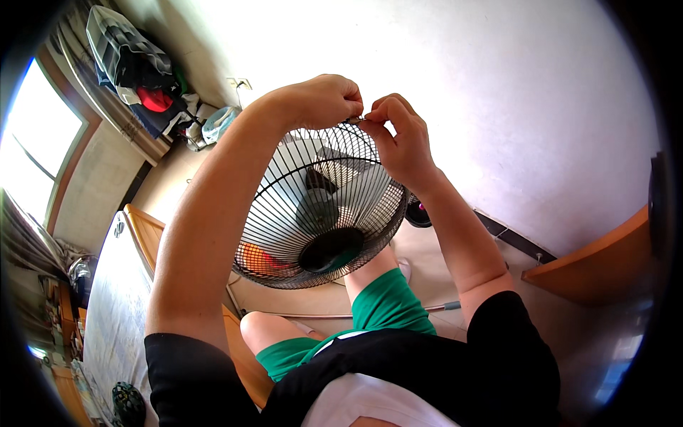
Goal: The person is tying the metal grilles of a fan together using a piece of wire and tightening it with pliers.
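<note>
A fan guard (pixel 284 213) of black wire stands tilted in front of my legs, with a round dark cap (pixel 331 249) at its centre. Grey fan parts show through the wires. My left hand (pixel 324 99) reaches over the top of the rim, its fingers closed in a pinch there. From the other side my right hand (pixel 400 139) pinches the same spot with thumb and forefinger. Between the fingertips sits a small shiny metal piece (pixel 353 120) at the guard's rim, mostly covered by the fingers, so its exact kind stays unclear.
At left, a bed (pixel 114 306) with a pale cover has a wooden end board (pixel 146 231). Clothes (pixel 146 78) hang in a heap near the curtain and window, beside a plastic bag (pixel 219 124). A curved wooden piece (pixel 597 267) juts in at right. A pole (pixel 441 307) lies on the floor.
</note>
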The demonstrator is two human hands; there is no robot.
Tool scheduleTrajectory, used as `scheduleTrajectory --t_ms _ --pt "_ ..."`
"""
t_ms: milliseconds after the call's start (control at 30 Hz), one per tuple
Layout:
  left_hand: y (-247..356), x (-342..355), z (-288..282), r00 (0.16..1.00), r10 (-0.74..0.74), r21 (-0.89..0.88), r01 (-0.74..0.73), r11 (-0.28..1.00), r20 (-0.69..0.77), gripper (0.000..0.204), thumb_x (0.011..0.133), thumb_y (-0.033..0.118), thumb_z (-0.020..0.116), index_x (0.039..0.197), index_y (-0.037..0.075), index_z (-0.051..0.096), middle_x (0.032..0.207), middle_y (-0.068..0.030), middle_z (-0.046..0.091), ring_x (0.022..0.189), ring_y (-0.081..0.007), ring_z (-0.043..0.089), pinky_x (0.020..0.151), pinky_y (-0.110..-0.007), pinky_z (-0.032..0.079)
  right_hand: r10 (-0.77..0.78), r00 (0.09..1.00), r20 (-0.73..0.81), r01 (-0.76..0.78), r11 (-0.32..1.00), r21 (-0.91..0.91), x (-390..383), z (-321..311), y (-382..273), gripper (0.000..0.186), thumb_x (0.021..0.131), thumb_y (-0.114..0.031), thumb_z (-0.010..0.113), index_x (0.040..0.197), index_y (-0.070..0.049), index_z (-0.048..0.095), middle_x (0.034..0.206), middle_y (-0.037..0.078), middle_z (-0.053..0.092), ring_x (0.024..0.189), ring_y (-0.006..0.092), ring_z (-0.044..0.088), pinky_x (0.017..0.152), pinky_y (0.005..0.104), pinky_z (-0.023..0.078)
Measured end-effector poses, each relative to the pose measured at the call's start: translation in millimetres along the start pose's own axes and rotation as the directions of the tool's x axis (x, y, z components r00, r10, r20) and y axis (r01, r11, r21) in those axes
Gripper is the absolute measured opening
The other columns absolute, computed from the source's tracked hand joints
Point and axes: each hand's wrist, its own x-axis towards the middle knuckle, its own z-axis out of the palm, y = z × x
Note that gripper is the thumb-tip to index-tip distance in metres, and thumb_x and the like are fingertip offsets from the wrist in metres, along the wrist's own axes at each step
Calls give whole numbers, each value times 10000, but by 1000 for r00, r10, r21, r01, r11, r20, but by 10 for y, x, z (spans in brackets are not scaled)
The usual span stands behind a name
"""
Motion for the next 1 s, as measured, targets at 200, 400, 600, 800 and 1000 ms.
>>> scheduleTrajectory --t_ms 200,400,600,800,1000 --pt "-49 34 7 1000 23 0 -23 1000 -6 215 916 195 551 939 21 675 872 -67 637 840 -163 564 784 -328 464 131 984 118 -161 942 295 -14 -108 32 100 888 -6 664 982 -14 631 988 56 626 936 167 616 831 302 504" --pt "16 -12 29 999 -41 -2 41 999 -22 238 951 228 554 963 26 679 880 -58 644 847 -155 563 797 -324 470 385 806 450 -591 500 632 100 -287 219 193 913 -103 668 1047 33 695 1051 122 687 996 182 643 866 308 525" --pt "-24 5 39 1000 -4 -24 4 1000 -23 236 954 234 582 982 22 681 882 -61 651 844 -146 568 792 -318 472 290 666 687 -741 362 566 343 -275 533 141 902 -116 689 996 -13 664 919 66 689 761 90 649 604 167 503" --pt "-42 19 46 999 -21 -4 21 1000 -27 248 959 239 576 987 15 680 878 -68 649 838 -153 571 783 -323 471 280 616 737 -772 402 493 418 -226 631 342 864 -168 747 1125 -26 577 977 57 651 886 104 642 749 196 530" --pt "-16 8 61 999 -5 30 6 1000 -31 255 960 233 565 984 2 671 863 -78 639 815 -164 565 766 -332 468 263 640 721 -710 562 425 447 -220 538 378 857 -213 735 1140 -4 598 977 45 630 913 118 595 813 239 483"
